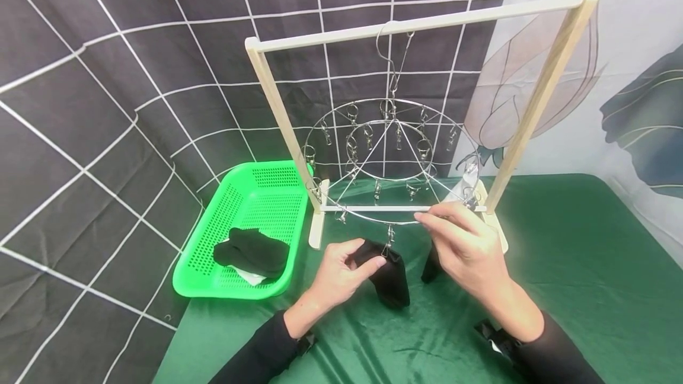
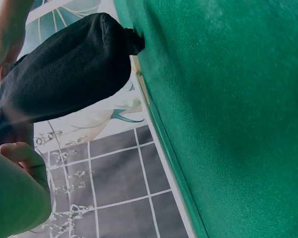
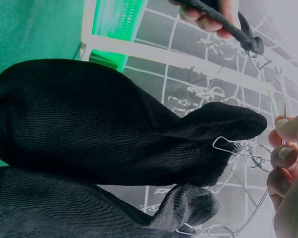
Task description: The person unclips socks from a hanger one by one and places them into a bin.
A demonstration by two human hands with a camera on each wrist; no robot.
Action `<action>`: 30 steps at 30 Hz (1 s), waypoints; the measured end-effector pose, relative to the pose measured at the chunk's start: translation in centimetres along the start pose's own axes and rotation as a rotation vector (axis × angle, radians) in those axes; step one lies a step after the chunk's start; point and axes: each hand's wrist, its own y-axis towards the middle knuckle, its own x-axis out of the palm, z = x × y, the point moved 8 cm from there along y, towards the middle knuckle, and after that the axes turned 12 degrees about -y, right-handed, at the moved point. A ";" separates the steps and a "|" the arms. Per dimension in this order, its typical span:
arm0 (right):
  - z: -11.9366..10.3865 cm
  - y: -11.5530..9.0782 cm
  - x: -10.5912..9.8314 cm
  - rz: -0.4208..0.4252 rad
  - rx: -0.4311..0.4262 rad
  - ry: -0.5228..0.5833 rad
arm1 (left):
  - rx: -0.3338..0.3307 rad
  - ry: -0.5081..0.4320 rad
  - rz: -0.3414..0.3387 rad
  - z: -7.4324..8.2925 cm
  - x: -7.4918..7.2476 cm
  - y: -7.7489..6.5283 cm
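My left hand [image 1: 341, 274] pinches the edge of a black sock [image 1: 392, 280], thumb near the wire clip [image 1: 388, 248] at the sock's top. This clip hangs from the near side of a round metal clip hanger [image 1: 368, 218]. My right hand [image 1: 469, 248] grips the hanger's outer ring, fingertips curled on the wire. In the right wrist view, a black sock [image 3: 89, 124] hangs from a clip beside those fingers, with another dark sock [image 3: 64, 203] below it. My right hand mostly hides these in the head view. The left wrist view shows a black sock [image 2: 74, 64] close up.
The hanger hooks over a wooden stand's top bar [image 1: 427, 19]. A green basket [image 1: 240, 194] at left holds black cloth [image 1: 256, 252] and something white. A white cloth piece [image 1: 463, 187] hangs on the ring's right side. Several bare clips dangle from the rings. Green cloth [image 1: 576, 253] covers the table.
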 end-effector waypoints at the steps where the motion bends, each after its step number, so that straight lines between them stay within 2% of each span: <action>1: 0.0 0.0 0.0 0.001 0.001 -0.002 | 0.002 -0.002 -0.001 0.0 0.0 0.0; 8: -0.1 0.2 0.0 0.000 0.009 0.027 | -0.009 -0.036 -0.001 0.1 0.2 -0.1; 15: -0.6 0.0 -0.9 0.109 0.057 0.018 | -0.012 -0.027 0.002 0.3 0.2 -0.1; 17: -1.0 -0.3 -0.6 0.089 0.045 0.060 | -0.009 -0.021 0.004 0.3 0.2 -0.1; 20: -1.8 -0.6 0.4 -0.002 0.029 0.118 | 0.003 -0.017 0.005 0.5 0.2 0.0; 23: -2.4 -0.7 1.2 -0.075 0.043 0.126 | 0.024 -0.018 -0.003 0.7 0.3 0.0; 30: -2.8 -0.6 2.4 -0.125 0.111 0.205 | 0.056 -0.005 -0.008 0.9 0.6 0.1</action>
